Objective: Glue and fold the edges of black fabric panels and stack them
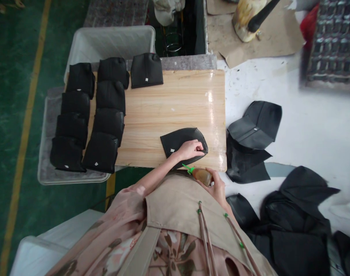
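Observation:
A black leather-like piece (177,140) with a curved right end and a small white tag lies near the front edge of the wooden board (169,103). My left hand (190,149) rests over it, fingers closed at its curved edge, and covers part of it. Just below, close to my apron, my right hand (217,186) is wrapped around a squeeze bottle (202,176). Amber-brown liquid shows inside the bottle, and its green nozzle points left toward the black piece.
Several black pieces (110,96) stand in rows on the board's left, above pale plastic bins (112,38). More loose black pieces (255,124) lie on the white table (307,134) to the right. A glue-stained container (244,23) with a dark handle stands at the back.

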The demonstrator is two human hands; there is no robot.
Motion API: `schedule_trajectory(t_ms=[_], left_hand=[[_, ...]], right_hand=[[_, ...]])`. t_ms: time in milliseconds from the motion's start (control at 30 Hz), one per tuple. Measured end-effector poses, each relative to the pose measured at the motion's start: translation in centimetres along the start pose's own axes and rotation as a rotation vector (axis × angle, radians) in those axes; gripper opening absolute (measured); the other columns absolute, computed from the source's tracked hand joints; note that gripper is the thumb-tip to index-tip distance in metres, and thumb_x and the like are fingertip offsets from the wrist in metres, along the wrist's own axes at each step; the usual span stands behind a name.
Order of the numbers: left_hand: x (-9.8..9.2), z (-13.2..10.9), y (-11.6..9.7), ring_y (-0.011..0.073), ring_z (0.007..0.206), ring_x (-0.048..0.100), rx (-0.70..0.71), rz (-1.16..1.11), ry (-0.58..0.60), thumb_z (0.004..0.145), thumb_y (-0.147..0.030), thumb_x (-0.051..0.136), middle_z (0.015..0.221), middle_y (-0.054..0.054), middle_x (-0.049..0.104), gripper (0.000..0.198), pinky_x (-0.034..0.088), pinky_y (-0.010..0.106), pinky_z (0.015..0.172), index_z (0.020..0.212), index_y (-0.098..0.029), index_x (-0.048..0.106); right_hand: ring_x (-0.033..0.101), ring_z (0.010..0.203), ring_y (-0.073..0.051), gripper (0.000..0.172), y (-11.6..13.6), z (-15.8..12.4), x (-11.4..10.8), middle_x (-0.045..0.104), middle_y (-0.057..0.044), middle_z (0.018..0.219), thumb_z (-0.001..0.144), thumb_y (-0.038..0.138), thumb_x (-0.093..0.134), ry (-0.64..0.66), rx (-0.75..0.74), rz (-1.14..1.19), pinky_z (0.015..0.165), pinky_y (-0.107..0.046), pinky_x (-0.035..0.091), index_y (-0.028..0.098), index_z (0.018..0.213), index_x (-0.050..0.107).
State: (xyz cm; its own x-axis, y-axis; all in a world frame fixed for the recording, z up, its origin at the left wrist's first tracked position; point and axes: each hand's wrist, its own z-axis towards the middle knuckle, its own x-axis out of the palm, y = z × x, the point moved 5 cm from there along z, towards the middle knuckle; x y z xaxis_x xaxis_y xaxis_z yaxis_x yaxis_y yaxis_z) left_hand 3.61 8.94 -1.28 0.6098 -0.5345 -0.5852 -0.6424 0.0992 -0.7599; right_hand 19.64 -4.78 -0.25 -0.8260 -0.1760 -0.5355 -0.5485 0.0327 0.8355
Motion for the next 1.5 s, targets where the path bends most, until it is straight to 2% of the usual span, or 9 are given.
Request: schedule_trajectory(t_ms=[67, 167, 333, 567, 900, 1133, 1500], left_hand=[[-1.2, -1.0, 0.3, 0.0115, 0.077, 0.061, 0.040, 0.043, 0.015, 0.080, -0.025, 0.074, 0.091, 0.000, 0.062, 0.018, 0.043, 0.022, 0.067, 0.094, -0.018, 0.066], [-2.6, -2.8, 1.2, 0.0152, 0.083, 0.060, 0.022, 0.260, 0.032, 0.079, -0.024, 0.076, 0.089, 0.000, 0.062, 0.020, 0.042, 0.025, 0.070, 0.094, -0.019, 0.065], [-2.6, -4.3, 2.5, 0.0180, 0.091, 0.058, -0.029, 0.373, 0.051, 0.079, -0.028, 0.077, 0.092, 0.001, 0.063, 0.026, 0.041, 0.027, 0.072, 0.099, -0.022, 0.062], [-2.0, -3.9, 2.9, 0.0181, 0.090, 0.055, -0.031, 0.358, 0.021, 0.077, -0.026, 0.079, 0.091, 0.000, 0.062, 0.028, 0.039, 0.027, 0.070, 0.097, -0.022, 0.060], [-2.0, -3.8, 3.4, 0.0180, 0.089, 0.055, -0.027, 0.317, 0.019, 0.077, -0.026, 0.079, 0.089, 0.000, 0.061, 0.027, 0.038, 0.027, 0.070, 0.095, -0.021, 0.059], [-2.0, -3.7, 3.5, 0.0179, 0.088, 0.055, -0.023, 0.307, 0.017, 0.077, -0.025, 0.079, 0.089, 0.000, 0.060, 0.027, 0.038, 0.028, 0.071, 0.095, -0.021, 0.059], [-2.2, -3.6, 3.4, 0.0172, 0.087, 0.054, -0.023, 0.295, 0.026, 0.076, -0.026, 0.079, 0.089, 0.000, 0.059, 0.028, 0.038, 0.027, 0.070, 0.094, -0.021, 0.059]], right_hand=[[0.064, 0.084, -0.024, 0.053, -0.2, 0.0, 0.1, 0.066, -0.008, 0.103, 0.080, 0.051, 0.073, 0.003, -0.012, 0.002, 0.069, -0.033, 0.052, 0.020, 0.120, 0.056], [0.064, 0.084, -0.024, 0.054, -0.2, 0.1, 0.1, 0.066, -0.008, 0.103, 0.080, 0.051, 0.073, 0.008, -0.029, 0.001, 0.069, -0.033, 0.052, 0.020, 0.120, 0.055], [0.064, 0.086, -0.024, 0.052, 0.5, 0.5, 0.2, 0.066, -0.008, 0.104, 0.081, 0.049, 0.072, 0.045, -0.082, 0.000, 0.070, -0.033, 0.052, 0.020, 0.121, 0.054], [0.064, 0.091, -0.025, 0.052, 1.1, 0.9, 0.6, 0.064, -0.009, 0.105, 0.084, 0.043, 0.071, 0.093, -0.159, -0.012, 0.073, -0.033, 0.052, 0.022, 0.126, 0.050], [0.063, 0.092, -0.024, 0.045, 2.1, 1.5, 1.0, 0.062, -0.009, 0.105, 0.086, 0.035, 0.068, 0.205, -0.134, -0.015, 0.075, -0.032, 0.051, 0.022, 0.125, 0.049], [0.064, 0.095, -0.025, 0.045, 2.2, 1.8, 1.5, 0.062, -0.011, 0.106, 0.086, 0.036, 0.066, 0.270, -0.149, -0.018, 0.078, -0.033, 0.051, 0.020, 0.125, 0.048], [0.065, 0.088, -0.024, 0.044, 3.3, 2.6, 2.2, 0.062, -0.008, 0.099, 0.087, 0.037, 0.063, 0.305, -0.217, -0.051, 0.073, -0.031, 0.051, 0.020, 0.126, 0.051]])
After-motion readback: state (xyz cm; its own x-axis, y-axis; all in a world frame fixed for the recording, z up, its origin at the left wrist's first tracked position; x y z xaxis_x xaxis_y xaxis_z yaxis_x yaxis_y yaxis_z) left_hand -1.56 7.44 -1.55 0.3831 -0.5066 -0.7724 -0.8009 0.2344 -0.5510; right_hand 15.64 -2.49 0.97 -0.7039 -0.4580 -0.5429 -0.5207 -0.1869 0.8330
